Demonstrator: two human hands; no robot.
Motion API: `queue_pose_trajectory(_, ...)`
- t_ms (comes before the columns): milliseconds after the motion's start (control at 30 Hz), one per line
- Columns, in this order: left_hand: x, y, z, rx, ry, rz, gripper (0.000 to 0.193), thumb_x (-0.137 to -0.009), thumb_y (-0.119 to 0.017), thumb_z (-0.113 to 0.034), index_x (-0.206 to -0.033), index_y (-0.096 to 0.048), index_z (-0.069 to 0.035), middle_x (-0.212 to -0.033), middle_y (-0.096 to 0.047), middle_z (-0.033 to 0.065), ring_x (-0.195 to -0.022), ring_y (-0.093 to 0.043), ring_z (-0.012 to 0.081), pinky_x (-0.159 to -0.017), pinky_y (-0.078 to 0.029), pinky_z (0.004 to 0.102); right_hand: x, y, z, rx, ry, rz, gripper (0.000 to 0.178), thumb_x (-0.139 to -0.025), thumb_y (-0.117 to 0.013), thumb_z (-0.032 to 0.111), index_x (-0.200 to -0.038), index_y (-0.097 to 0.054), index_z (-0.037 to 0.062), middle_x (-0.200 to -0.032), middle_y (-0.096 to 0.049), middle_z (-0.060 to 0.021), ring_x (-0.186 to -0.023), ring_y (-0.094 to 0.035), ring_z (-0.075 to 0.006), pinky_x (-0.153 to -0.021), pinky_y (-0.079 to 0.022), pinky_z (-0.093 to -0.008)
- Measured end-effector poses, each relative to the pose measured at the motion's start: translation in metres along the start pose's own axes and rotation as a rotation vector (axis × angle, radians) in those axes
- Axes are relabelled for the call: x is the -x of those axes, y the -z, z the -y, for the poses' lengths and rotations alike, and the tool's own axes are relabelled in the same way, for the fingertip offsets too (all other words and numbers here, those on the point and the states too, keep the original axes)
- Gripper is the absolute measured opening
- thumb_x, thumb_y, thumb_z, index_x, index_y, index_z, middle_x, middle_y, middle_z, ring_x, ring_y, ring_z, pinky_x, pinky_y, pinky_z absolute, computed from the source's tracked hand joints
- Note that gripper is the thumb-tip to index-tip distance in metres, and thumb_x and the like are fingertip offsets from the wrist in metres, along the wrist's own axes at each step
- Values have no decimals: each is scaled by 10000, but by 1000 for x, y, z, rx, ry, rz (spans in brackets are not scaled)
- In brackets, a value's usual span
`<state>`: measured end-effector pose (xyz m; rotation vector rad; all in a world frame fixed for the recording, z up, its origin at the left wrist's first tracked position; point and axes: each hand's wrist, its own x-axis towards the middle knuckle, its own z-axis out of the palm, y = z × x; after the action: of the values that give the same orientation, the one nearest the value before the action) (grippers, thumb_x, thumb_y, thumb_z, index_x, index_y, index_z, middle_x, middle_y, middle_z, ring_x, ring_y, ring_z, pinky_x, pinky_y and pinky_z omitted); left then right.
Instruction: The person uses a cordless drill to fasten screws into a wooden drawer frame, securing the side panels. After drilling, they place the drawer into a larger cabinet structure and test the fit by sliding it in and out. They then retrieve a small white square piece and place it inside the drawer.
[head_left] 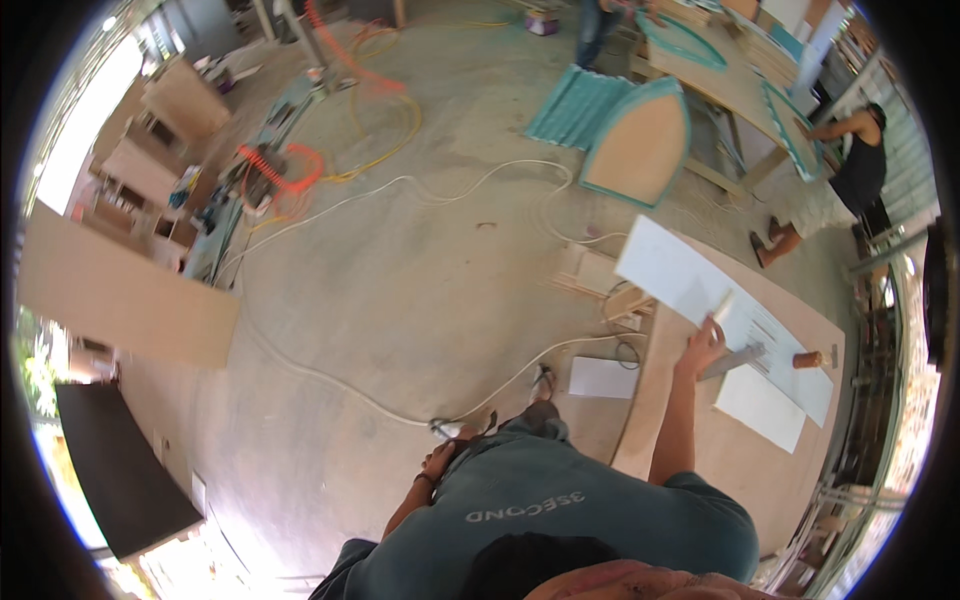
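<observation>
My right hand (706, 345) reaches over the workbench (690, 460), its fingers closed on a short pale strip (724, 303). Under that strip lies a long white board (665, 268), set diagonally across the bench. Beside my right wrist a grey flat bar (731, 362) rests between the long board and a smaller white panel (760, 408). A brown cylinder (807, 359) is at the long board's right end. My left hand (437, 460) hangs low and rests against my thigh, fingers laid along it and nothing visible in them.
A white sheet (604, 378) and wood offcuts (590, 270) lie by the bench. A pale cable (340, 385) crosses the floor near my feet. Two people work at a far table (735, 90) beside an arched panel (640, 145). Cabinets (150, 160) and a large board (125, 290) stand left.
</observation>
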<state>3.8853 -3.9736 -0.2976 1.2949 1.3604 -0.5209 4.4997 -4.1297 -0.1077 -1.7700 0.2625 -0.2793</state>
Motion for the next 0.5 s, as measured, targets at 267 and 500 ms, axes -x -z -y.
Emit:
queue_pose_trajectory(267,70,95,98,1230,-189,-200,849,-988,-399,-645,-1536,-317,-2,-1464,-509,228,-1349,-492,326,-1144,-360,438,450,-135,21,118,-107,1247,340,-925,-722,321,-1112,-640,49,-965,-637,-14,-808,-573,-104,-674,-461,-258)
queue_pose_trajectory(500,176,200,190,2041,-753,-174,834,-991,-369,-678,-1611,-214,-141,-1581,-355,194,-1432,-369,324,-1148,-318,499,764,-94,52,428,-40,2343,442,-894,-758,309,-1178,-613,3,-993,-669,-46,-851,-610,-106,-714,-488,-258)
